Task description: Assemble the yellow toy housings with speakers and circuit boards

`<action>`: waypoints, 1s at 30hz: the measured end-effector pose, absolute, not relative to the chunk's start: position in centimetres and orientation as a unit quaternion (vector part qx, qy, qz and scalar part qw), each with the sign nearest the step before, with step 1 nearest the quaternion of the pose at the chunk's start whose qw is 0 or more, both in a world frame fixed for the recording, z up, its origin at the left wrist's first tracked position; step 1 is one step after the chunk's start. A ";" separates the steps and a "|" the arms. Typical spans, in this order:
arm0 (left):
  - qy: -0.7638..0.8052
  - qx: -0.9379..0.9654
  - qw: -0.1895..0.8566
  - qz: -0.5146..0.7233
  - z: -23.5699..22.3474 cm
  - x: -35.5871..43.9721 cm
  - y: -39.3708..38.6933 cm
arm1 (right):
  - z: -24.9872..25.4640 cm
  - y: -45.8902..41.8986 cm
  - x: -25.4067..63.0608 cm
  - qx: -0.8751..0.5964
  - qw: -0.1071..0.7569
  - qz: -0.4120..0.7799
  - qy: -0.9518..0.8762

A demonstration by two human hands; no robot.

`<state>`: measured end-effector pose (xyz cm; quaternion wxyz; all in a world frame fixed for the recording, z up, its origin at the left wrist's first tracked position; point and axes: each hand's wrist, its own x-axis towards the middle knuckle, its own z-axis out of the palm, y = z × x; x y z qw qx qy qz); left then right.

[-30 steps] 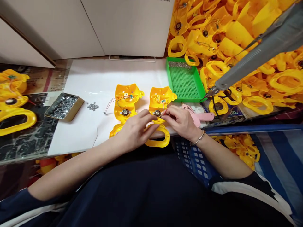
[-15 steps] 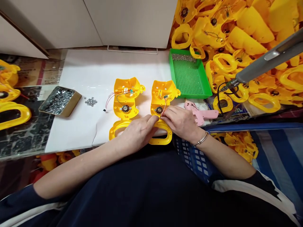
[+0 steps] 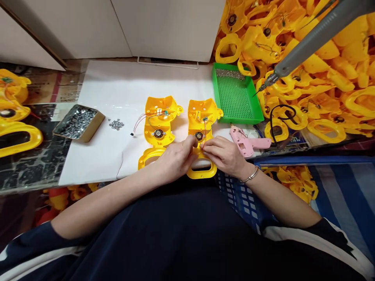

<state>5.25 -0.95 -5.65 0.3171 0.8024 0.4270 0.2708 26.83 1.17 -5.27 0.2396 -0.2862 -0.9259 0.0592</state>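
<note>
Two yellow plastic toy housing halves lie hollow side up, each with a loop handle, a small circuit board and a round speaker. My left hand [image 3: 179,159] is curled at the handle joint of the right housing [image 3: 202,107]; its fingertips sit just below the speaker [image 3: 199,136], and what they hold, if anything, is hidden. From the other side my right hand [image 3: 225,154] pinches the lower end of thin wires [image 3: 205,130] running down from the board. Beside my left hand lies the second housing [image 3: 158,106], its wires trailing left to a small black connector [image 3: 132,134].
A tin of screws [image 3: 76,123] and a small screw pile [image 3: 116,124] lie left on the white board [image 3: 102,86]. Right are a green basket [image 3: 259,107], a pink glue gun [image 3: 246,144] and a hanging electric screwdriver [image 3: 307,43]. Yellow housings [image 3: 310,89] heap behind.
The screwdriver has swung up and left, its tip now over the basket's right edge. My fingertips have drawn slightly apart at the handle joint. The view has shifted a little.
</note>
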 end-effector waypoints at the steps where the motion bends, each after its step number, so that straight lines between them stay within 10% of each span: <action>1: 0.430 0.797 0.328 0.269 -5.5 5.2 -0.9 | -5.2 0.9 26.7 -0.280 0.229 0.037 -0.931; 8: 0.427 0.783 0.338 0.301 -5.5 5.8 -0.9 | -3.7 -2.1 23.8 -0.365 0.072 -0.172 -0.912; 17: 0.414 0.788 0.345 0.299 -6.0 5.9 -1.1 | -2.9 2.0 25.7 -0.343 0.104 0.093 -0.929; 30: 0.404 0.806 0.312 0.299 -6.6 6.1 -1.2 | -1.5 1.9 23.3 -0.478 0.047 0.116 -0.869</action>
